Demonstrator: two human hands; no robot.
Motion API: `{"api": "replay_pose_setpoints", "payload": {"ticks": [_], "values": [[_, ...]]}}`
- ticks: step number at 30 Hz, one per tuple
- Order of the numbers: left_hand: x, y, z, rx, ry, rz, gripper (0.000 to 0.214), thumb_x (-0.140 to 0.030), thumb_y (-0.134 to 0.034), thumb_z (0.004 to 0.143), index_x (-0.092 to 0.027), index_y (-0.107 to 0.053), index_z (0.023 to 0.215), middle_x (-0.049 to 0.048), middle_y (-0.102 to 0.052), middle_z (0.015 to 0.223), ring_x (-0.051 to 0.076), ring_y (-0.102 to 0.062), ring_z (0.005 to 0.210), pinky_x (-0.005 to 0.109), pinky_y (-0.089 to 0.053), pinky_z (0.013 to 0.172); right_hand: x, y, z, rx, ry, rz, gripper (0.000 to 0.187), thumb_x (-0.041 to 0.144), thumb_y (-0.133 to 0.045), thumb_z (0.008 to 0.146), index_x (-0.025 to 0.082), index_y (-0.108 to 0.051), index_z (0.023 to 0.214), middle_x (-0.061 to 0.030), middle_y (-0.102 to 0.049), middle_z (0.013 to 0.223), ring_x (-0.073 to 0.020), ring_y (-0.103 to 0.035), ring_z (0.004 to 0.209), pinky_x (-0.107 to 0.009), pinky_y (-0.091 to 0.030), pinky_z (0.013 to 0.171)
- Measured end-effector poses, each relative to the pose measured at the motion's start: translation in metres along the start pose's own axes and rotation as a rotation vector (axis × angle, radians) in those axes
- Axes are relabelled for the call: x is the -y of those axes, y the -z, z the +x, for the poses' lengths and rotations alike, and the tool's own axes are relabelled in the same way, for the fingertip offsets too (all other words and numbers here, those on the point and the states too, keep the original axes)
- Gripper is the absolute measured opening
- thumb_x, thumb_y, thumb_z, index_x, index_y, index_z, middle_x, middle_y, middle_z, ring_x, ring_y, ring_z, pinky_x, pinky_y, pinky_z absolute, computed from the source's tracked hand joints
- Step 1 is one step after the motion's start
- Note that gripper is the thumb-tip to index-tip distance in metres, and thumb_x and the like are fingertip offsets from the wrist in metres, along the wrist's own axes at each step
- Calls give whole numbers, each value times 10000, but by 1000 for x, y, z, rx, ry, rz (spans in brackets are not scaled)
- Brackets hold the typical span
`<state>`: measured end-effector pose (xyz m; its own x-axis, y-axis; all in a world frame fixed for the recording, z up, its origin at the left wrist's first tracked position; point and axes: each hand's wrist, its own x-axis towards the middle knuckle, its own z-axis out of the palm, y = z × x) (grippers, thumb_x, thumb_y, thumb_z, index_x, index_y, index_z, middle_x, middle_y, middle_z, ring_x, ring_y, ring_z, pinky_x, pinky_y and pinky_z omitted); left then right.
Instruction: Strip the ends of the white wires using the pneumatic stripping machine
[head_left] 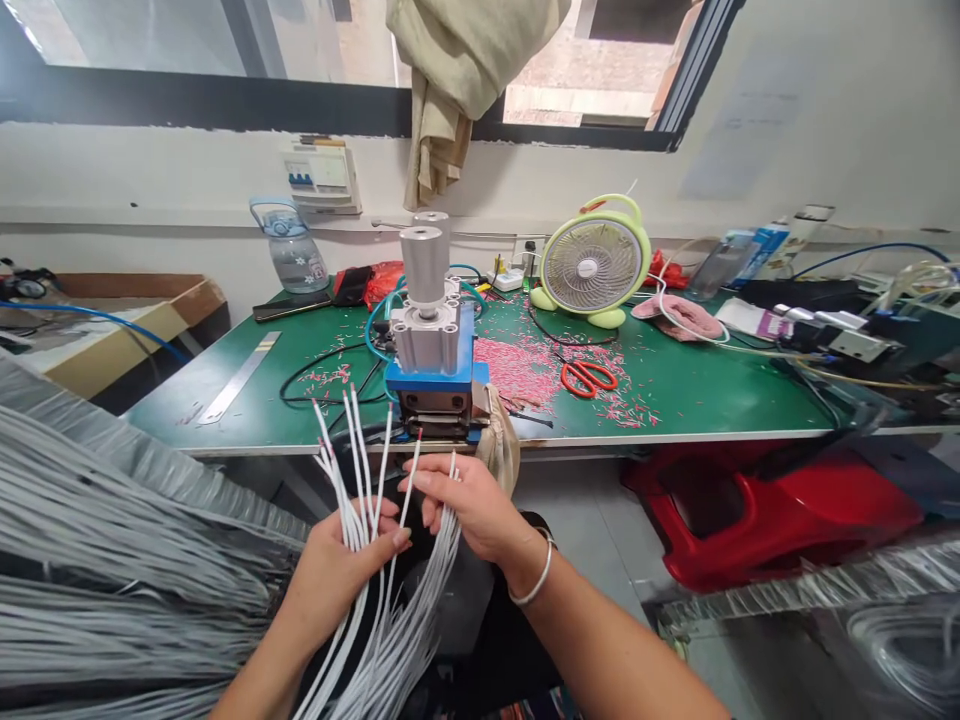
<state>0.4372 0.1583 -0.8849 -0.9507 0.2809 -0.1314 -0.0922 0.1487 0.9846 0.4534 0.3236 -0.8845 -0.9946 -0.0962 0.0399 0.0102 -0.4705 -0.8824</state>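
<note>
"So, what has the left hand [349, 555] got?"

"White wires [347, 510], several of them. It's partly closed around them, thumb laid across the front, and the upper ends fan out above the hand. A few tips show reddish pink."

"And the right hand [466, 500]?"

"Half curled, round a second bundle of wires [444, 560] that runs down below it. Its forefinger and thumb reach to a single wire [415, 462] standing between the hands — whether they actually pinch it, I can't tell. There's a white bracelet [541, 578] on that wrist."

"Where is all this?"

"Just in front of the green-topped table [720, 390], before the pneumatic press [426, 340] at its near edge. The press has a silver cylinder [426, 262] on a blue base [420, 380], and the single wire's tip shows right in front of it; I can't say whether they touch."

"What's lying on the table?"

"To the right of the press, a spread of pink and white clippings [517, 370], with red-handled scissors [589, 376] beside it and a green desk fan [591, 262] behind. On the left, a steel ruler [240, 380] lies slantwise, and a water bottle [296, 255] stands near the wall [187, 180]."

"Anything lower down?"

"Yes — a red plastic stool [787, 510] at the right, and long grey-white wires [112, 550] massed at the left."
</note>
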Motion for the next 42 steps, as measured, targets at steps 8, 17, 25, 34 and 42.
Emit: {"api": "replay_pose_setpoints", "payload": {"ticks": [8, 17, 25, 34, 42], "values": [[-17, 9, 4, -171, -59, -317, 455, -330, -621, 671, -192, -482, 1082, 8, -651, 643, 168, -628, 611, 302, -501, 636, 4, 1, 14, -239, 3, 241, 212, 311, -628, 669, 117, -581, 739, 10, -558, 598, -36, -430, 349, -160, -285, 323], [-23, 17, 10, -300, -67, -489, 253, -248, -583, 707, -187, -567, 952, 22, -654, 681, 169, -640, 634, 303, -530, 615, 6, 4, 18, -272, 29, 260, 230, 324, -642, 667, 127, -526, 648, 43, -493, 489, -23, -364, 333, -156, -249, 323], [-9, 11, 6, -180, 73, -373, 357, -195, -729, 547, -143, -570, 862, 6, -638, 652, 131, -623, 595, 234, -507, 623, -1, 8, -3, -135, 14, -20, 256, 346, -645, 668, 102, -576, 636, 37, -477, 385, -33, -360, 314, -160, -248, 340], [4, -2, -5, 41, -14, 3, 220, -257, -716, 560, -136, -552, 641, 11, -618, 595, 138, -586, 576, 231, -447, 587, 1, -3, 1, -62, -17, -63, 282, 367, -637, 665, 102, -610, 759, -12, -590, 576, -49, -460, 397, -173, -364, 410], [-22, 11, 3, -228, 35, -463, 462, -368, -489, 751, -206, -440, 1181, 57, -668, 707, 193, -642, 646, 364, -508, 662, 13, -3, 14, -236, -78, 242, 272, 368, -629, 667, 111, -585, 743, -7, -591, 605, -44, -464, 372, -157, -346, 344]]}}
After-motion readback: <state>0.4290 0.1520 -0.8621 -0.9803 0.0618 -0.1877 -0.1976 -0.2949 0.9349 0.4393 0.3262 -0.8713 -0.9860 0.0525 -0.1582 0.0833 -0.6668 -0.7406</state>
